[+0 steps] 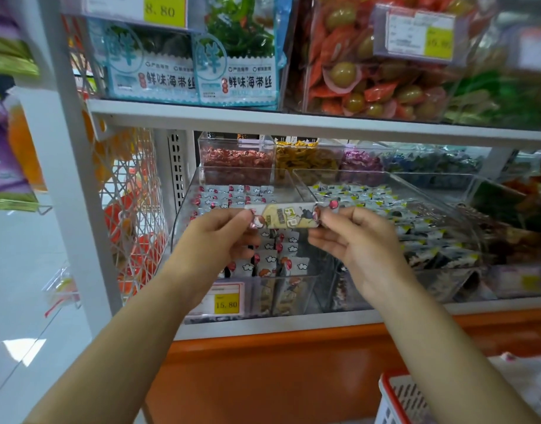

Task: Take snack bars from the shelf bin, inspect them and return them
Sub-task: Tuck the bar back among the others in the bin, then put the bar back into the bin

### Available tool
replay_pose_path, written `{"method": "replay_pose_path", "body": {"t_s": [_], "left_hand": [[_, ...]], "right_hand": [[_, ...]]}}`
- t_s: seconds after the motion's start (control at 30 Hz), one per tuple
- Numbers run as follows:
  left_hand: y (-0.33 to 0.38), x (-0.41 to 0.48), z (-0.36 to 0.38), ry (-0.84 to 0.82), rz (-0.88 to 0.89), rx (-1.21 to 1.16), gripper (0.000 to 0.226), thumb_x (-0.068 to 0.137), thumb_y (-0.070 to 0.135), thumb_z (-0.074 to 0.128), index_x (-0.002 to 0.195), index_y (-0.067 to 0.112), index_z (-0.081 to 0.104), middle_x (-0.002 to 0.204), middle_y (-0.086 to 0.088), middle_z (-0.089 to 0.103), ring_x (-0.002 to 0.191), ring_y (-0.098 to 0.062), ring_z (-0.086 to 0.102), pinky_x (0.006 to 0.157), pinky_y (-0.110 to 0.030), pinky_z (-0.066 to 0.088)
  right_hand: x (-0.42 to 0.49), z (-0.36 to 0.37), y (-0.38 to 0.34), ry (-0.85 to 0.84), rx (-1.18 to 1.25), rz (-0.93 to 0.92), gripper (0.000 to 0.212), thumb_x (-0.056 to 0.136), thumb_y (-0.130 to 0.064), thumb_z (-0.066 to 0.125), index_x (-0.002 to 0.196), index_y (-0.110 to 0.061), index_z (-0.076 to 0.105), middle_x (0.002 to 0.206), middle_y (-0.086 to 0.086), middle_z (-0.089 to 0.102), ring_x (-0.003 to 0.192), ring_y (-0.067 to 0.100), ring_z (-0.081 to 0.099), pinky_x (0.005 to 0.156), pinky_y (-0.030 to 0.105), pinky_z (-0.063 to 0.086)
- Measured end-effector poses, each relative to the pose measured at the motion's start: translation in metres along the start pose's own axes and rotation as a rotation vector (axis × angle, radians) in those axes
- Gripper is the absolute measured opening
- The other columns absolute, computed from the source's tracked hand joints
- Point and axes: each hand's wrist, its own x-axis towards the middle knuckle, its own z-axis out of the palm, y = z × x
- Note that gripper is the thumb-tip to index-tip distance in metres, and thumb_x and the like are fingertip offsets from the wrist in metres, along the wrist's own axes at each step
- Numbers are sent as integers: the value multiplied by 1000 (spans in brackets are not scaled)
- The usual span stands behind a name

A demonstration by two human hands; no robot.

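Head view: the snack bar (pixel 284 216) is held level above the clear shelf bin (pixel 183 209), long axis running from 9 o'clock to 3 o'clock across the frame. The left hand (pixel 220 237) pinches the bar's 9 o'clock end and the right hand (pixel 352 237) pinches its 3 o'clock end; on each hand the thumb and forefinger are closed on the wrapper's crimped tip while the remaining fingers curl loosely below, touching nothing visible. Both hands sit equally near the bar, so either could carry it alone. The bin lies directly beneath and toward 12 o'clock of the fingers, so the return is judged to be a short drop forward and down. The bar shows a pale yellow and grey wrapper with dark printed characters and a small red cartoon figure at each end; finer print is unreadable. Similar wrapped bars (pixel 272 258) fill the bin below, and a yellow price tag (pixel 226 304) sits on its front at 6 o'clock.
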Motion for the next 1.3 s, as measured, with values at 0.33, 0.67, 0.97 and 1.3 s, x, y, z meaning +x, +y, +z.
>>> {"method": "replay_pose_path", "body": {"t_s": [0.33,0.67,0.97,1.3], "left_hand": [[6,-1,-6,-25,-194,-591,14,72,17,64,59,11,65,56,-1,59,53,-7,59,51,-14,52],[4,-1,-4,-18,-144,-525,15,89,7,53,75,8,59,53,0,58,47,-5,55,47,-13,49],[4,-6,-6,-82,60,-162,18,87,-3,54,78,12,59,70,-2,60,60,-9,60,55,-18,52],[2,-6,-2,-81,61,-108,20,81,14,64,98,8,57,102,-16,63,74,-20,69,63,-21,55]], "right_hand": [[-8,-3,7,-140,310,233,12,72,-17,64,67,-13,74,59,1,62,48,7,56,48,22,52],[-7,6,12,-140,546,341,15,77,-23,60,86,-10,61,54,-2,51,42,6,46,41,20,46],[-7,-5,12,-50,74,61,34,73,-38,62,84,-6,60,71,9,68,53,17,63,46,25,52],[-10,-7,15,-117,-229,-158,14,86,-16,64,96,-23,71,102,9,64,87,18,67,61,27,57]]}}
